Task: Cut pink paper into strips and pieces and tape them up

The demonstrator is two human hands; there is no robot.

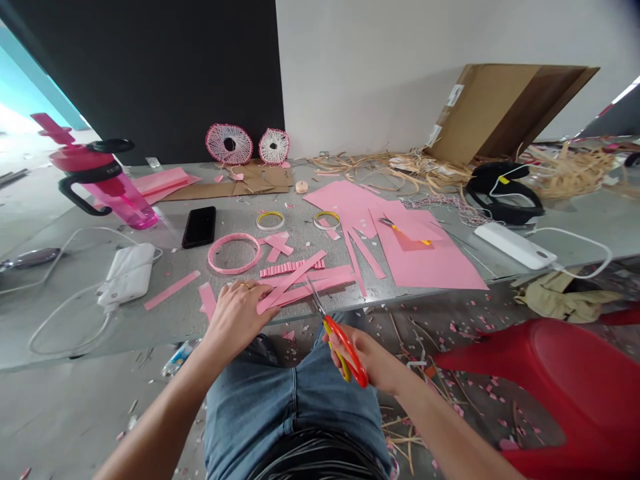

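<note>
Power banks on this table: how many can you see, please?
2. One white power bank lies on the table, to the left of the left hand. The other white power bank lies near the table's right end. Others could be hidden under the clutter.

Grey tabletop (170, 327) strewn with pink paper (430, 260)

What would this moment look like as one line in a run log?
left hand: pressing pink paper strips | right hand: holding red-and-yellow scissors | nearby: pink paper ring
</note>
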